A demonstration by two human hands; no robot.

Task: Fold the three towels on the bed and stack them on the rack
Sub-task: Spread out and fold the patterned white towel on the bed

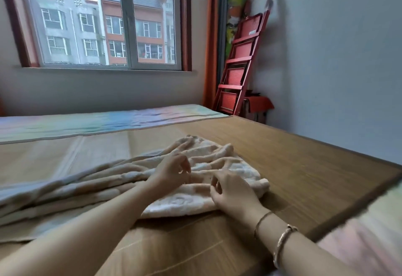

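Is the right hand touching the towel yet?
Touching. The head view shows the right hand resting on the cream towel, fingers curled at its fabric.

Your towel (121, 180) is beige with cream-white patches. Your bed's mat (293, 158) is tan with a dark brown border; the sheet (97, 121) is pastel rainbow. Ladder (239, 68): red. Curtain (212, 36): orange. You wear gold-toned bracelets (282, 243).

Both forearms bare, no sleeves – right wrist (275, 230) w/ 2 bracelets: thin cord band (262, 219) (brownish) + wider gold-tone bangle (282, 243).
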